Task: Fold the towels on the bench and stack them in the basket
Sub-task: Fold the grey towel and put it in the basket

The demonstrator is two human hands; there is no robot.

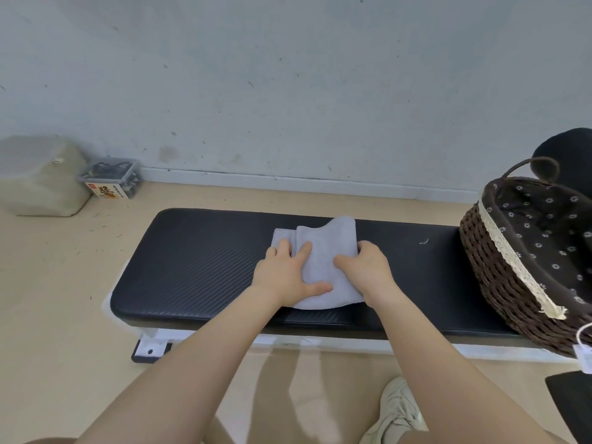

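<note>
A pale shoe stands on the floor nearest the camera, below the bare forearms; beyond it the left hand lies flat on the towel, fingers straight and spread; the right hand grips the towel's right edge, thumb on top and fingers curled under; the grey towel, partly folded, lies mid-bench; the wicker basket sits on the bench's right end; far left, a plastic box stands by the wall.

A pale grey towel is lying partly folded at the middle of the black padded bench. A dark wicker basket with a flowered lining is sitting on the bench's right end.
</note>
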